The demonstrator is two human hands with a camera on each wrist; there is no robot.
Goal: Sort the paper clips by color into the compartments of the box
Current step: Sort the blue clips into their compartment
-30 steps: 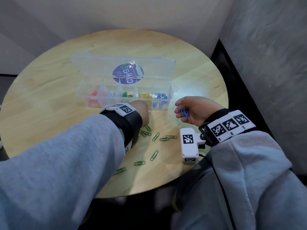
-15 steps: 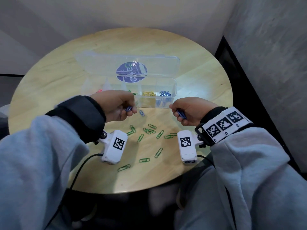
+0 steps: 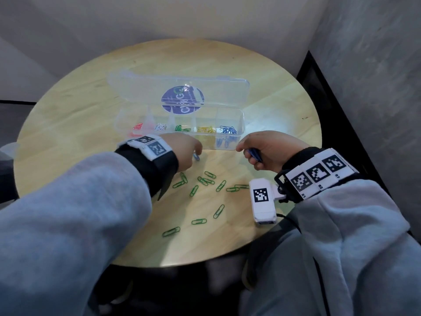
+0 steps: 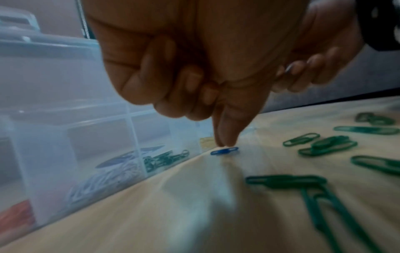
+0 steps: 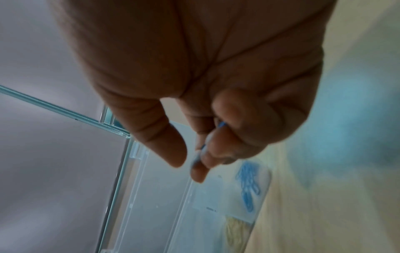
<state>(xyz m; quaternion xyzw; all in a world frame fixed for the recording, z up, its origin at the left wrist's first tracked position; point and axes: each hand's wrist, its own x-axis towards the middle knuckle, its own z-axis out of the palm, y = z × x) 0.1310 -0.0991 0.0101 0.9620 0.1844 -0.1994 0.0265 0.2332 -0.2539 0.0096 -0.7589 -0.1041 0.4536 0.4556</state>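
Half a second back my left hand (image 3: 182,151) was lifted with a blue clip between its fingertips and a second blue clip lay loose on the counter (image 3: 91,124); now that hand has turned over and come down, its grip narrowed to a thumb-and-finger pinch (image 4: 225,138) touching the lone blue clip (image 4: 224,151), which lies flat just beside the front wall of the box (image 3: 241,124). I cannot tell whether the clip is lifted yet or whether the earlier one is tucked in the curled fingers. My right hand (image 3: 266,149) has barely shifted; its grip is closed on a small bundle of blue clips (image 3: 254,154), near the rightmost compartment where the other blue clips (image 3: 227,130) lie. I judge this is the last loose blue one, so blue is nearly finished and the scattered green clips (image 3: 205,181) come next; their compartment (image 3: 182,128) sits in the middle, with red, white and yellow already sorted alongside. The counter is a round, pale wood top, the box's clear lid (image 3: 177,87) folded back behind it, set into a corner of plain grey walls with a dark strip at the right.
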